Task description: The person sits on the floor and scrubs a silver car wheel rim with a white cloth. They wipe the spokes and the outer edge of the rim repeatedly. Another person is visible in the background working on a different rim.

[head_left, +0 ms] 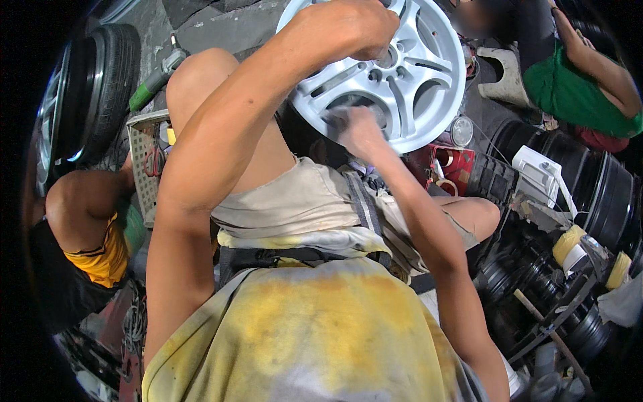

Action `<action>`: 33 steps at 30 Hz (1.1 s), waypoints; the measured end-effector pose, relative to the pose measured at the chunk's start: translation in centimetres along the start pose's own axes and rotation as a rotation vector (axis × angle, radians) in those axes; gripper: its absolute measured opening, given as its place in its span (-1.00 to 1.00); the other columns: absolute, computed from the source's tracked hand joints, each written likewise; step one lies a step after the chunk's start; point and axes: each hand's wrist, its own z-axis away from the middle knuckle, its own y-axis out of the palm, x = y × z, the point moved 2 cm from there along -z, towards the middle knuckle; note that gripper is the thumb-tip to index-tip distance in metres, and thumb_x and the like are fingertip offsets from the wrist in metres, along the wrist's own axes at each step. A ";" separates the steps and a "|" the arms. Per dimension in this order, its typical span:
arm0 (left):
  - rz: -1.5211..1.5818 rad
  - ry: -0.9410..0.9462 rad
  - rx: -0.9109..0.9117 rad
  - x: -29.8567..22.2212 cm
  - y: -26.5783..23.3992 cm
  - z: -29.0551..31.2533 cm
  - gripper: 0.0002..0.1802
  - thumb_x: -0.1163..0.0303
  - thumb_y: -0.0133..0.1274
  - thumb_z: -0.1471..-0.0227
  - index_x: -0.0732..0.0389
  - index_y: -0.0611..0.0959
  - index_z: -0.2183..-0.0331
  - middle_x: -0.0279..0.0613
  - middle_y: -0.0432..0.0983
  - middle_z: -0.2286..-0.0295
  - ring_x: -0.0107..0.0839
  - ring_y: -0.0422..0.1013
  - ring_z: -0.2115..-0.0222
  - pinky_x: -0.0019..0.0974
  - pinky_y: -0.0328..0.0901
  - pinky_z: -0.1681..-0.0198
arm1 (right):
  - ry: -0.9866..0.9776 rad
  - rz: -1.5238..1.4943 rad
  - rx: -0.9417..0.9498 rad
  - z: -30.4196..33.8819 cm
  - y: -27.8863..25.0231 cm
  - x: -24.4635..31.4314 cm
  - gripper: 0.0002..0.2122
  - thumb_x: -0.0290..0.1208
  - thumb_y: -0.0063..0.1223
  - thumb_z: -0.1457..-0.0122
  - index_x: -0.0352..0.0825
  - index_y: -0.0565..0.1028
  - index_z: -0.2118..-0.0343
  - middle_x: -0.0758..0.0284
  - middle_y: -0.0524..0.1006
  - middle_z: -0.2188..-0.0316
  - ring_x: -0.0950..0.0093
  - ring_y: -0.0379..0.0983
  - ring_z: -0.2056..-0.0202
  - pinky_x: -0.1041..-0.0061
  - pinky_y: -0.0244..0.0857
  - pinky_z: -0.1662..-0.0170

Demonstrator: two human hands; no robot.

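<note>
A silver alloy wheel rim (pixel 429 60) with several spokes sits in front of my knees, its face toward me. My left hand (pixel 362 28) reaches across to the far part of the rim, beside the centre hole. Its fingers are curled in, and what they grip, if anything, is hidden behind the hand. At the near edge of the rim is my right hand (pixel 364 134), by an opening between two spokes. Motion smears its fingers, so their hold cannot be made out.
A green angle grinder (pixel 154 79) and a crate (pixel 144 167) lie to the left, near a tyre (pixel 114 87). One person sits at left, another at upper right. On the right are a red box (pixel 457 167), a white device (pixel 538 175) and stacked black rims (pixel 606 197).
</note>
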 end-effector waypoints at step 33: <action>-0.656 -0.038 -0.103 -4.5 16.0 -4.3 -0.56 0.12 0.22 0.03 0.10 0.61 0.12 -0.05 0.53 0.21 -0.08 0.46 0.12 0.07 0.30 0.14 | 0.550 0.004 -0.351 7.7 -4.9 -5.4 -0.72 -0.32 0.38 0.04 -0.38 0.48 0.47 0.16 0.55 0.51 0.28 0.53 0.44 0.32 0.37 0.37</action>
